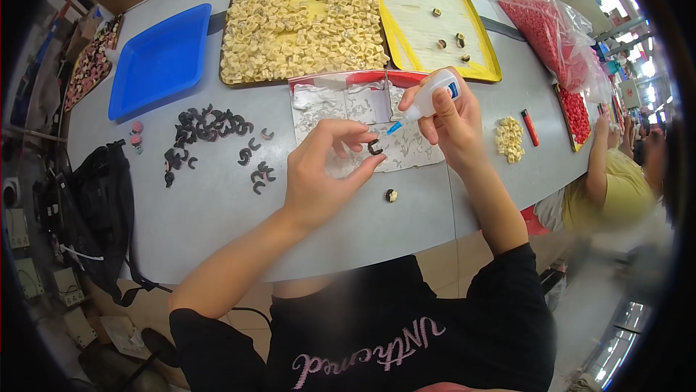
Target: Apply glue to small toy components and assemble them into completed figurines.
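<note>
Between the thumb and fingers of my left hand [322, 167] is a small black C-shaped piece [375, 147]. My right hand [458, 120] grips a white squeeze glue bottle [433, 95], tilted so that its blue nozzle tip [394, 128] points down close beside the black piece. I cannot tell whether the tip touches it. Under both hands lies a glue-stained white cardboard sheet [413, 156] with a red edge. Nearer me, a small black-and-cream assembled piece [391, 195] rests on the grey table [341, 240].
Loose black C-shaped pieces [210, 125] lie to the left, below a blue tray [161, 59]. A yellow tray [223, 77] of cream pieces and another tray [493, 66] with several assembled pieces stand behind. Cream pieces [510, 138], a red marker [530, 127] and a bag of red pieces [554, 37] are right.
</note>
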Motion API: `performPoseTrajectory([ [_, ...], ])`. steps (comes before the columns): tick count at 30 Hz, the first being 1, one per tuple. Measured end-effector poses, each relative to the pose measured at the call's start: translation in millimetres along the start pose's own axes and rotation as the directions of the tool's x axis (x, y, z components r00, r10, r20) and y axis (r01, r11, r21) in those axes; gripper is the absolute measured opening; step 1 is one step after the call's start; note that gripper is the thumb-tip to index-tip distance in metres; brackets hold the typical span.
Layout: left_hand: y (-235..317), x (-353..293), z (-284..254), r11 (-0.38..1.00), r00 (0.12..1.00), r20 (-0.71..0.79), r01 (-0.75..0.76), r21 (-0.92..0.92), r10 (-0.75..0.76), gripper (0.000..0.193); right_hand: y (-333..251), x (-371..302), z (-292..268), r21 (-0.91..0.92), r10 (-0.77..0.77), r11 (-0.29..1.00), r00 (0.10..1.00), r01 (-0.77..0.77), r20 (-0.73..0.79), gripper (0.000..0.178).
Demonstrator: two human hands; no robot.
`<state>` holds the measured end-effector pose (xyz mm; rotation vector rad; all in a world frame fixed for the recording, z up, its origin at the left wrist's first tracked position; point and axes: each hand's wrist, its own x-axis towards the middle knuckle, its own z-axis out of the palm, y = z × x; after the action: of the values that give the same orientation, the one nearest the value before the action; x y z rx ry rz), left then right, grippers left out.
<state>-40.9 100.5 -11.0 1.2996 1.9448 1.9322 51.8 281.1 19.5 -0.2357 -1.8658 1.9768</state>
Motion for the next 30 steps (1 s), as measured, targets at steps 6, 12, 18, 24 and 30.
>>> performPoseTrajectory([
  [6,-1.0,1.5,-1.5,1.000,1.000,-0.008,-0.008,0.009,0.008,0.036,1.2,3.1,-2.2,-0.019,-0.026,0.999,1.000,0.026,-0.005,0.030],
  [12,0.6,5.7,-2.8,0.999,0.993,-0.107,-0.042,0.027,0.045,0.037,-4.7,7.4,-2.2,0.100,-0.094,0.990,0.990,0.104,-0.102,0.033],
  [18,-2.1,1.5,-9.6,0.999,0.961,-0.276,-0.012,0.031,0.020,0.038,5.0,3.9,4.5,0.022,-0.212,0.976,0.973,0.215,-0.095,0.021],
  [24,5.9,0.6,-11.3,0.994,0.954,-0.281,-0.093,0.052,0.104,0.040,4.1,-12.5,17.8,-0.544,-0.319,0.712,0.895,0.443,0.311,0.037],
  [30,0.7,1.0,-9.0,0.994,0.969,-0.228,-0.083,0.077,0.099,0.039,2.9,-13.6,21.1,-0.731,-0.215,0.472,0.869,0.492,0.446,0.039],
])
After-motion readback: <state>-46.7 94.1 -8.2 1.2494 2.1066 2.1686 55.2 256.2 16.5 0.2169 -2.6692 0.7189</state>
